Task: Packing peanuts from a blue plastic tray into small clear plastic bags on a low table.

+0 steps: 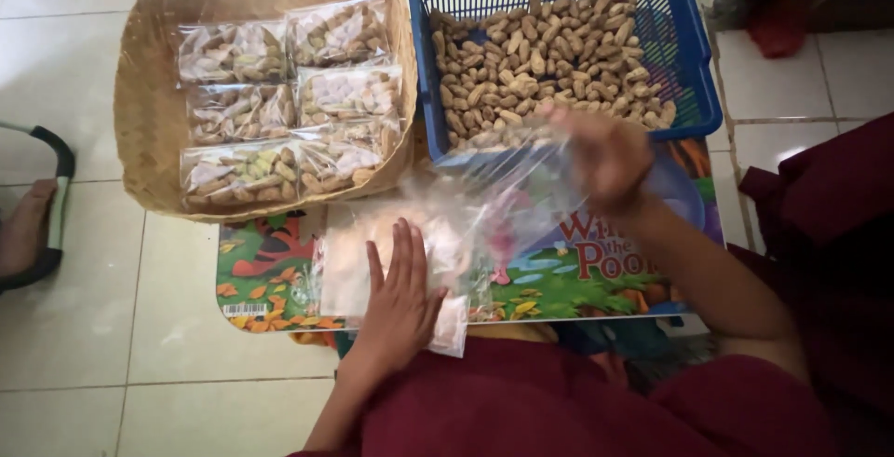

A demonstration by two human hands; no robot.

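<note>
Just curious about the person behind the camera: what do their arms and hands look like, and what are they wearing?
Both hands, left hand and right hand, are bare: no gloves, rings or watch show. The forearms are uncovered. Dark red clothing covers the lap.

At the upper left we see a round woven bamboo tray holding six sealed clear packets of peanuts, laid in two columns. Just right of it stands a blue plastic mesh basket heaped with loose unshelled peanuts. Both sit at the far edge of a colourful cartoon-printed board lying on the white tiled floor. At the left edge we spot a foot in a green-strapped black sandal.
</note>
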